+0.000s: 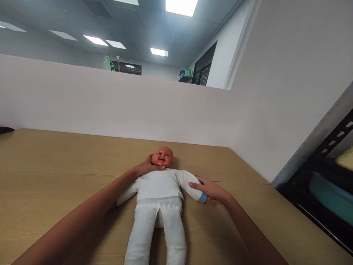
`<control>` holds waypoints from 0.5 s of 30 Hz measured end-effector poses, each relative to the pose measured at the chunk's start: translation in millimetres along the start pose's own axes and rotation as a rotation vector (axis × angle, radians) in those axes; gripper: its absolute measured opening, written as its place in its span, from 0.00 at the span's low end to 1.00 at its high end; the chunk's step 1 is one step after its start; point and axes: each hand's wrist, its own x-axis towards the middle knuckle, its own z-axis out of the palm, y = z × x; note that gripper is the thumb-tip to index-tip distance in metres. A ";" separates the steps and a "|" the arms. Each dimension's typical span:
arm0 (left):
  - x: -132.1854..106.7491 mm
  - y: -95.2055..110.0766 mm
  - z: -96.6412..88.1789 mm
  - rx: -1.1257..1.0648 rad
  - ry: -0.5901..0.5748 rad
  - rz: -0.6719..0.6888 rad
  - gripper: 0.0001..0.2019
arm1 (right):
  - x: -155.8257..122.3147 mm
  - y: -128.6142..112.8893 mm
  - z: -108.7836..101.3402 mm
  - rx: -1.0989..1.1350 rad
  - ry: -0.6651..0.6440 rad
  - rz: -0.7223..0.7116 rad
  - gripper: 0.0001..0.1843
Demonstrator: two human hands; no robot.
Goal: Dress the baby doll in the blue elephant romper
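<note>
A baby doll (160, 184) in a white top and white trousers lies on its back on the table, its bald head away from me and its legs toward me. My left hand (148, 166) is closed around the doll's neck and the side of its head, thumb under the chin. On the right, my right hand (205, 187) grips the doll's sleeved arm just above the blue cuff (203, 198). The doll's small hand pokes out past that cuff. Its other arm is partly hidden beneath my left forearm.
The brown tabletop (68, 154) reaches a low white wall (124, 103) at the back. A black slotted rack (328, 147) stands at the right, with a teal item (331, 198) and something yellowish (346, 162) on it. A dark object (6, 130) shows at the far left edge.
</note>
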 end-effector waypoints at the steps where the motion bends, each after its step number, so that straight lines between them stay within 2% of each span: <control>1: -0.1 2.0 0.5 -0.001 -0.018 0.002 0.48 | -0.2 0.2 0.3 -0.006 0.005 0.001 0.31; 4: -1.7 8.0 2.3 0.001 -0.061 0.005 0.44 | -1.1 -0.6 2.0 -0.017 0.022 0.000 0.32; 10: -3.9 11.9 3.3 0.016 -0.129 -0.002 0.43 | -1.2 -3.9 6.1 -0.031 0.039 -0.028 0.32; 15: -3.0 9.7 3.5 0.026 -0.091 -0.017 0.42 | -1.2 -1.9 6.4 -0.040 0.048 -0.040 0.30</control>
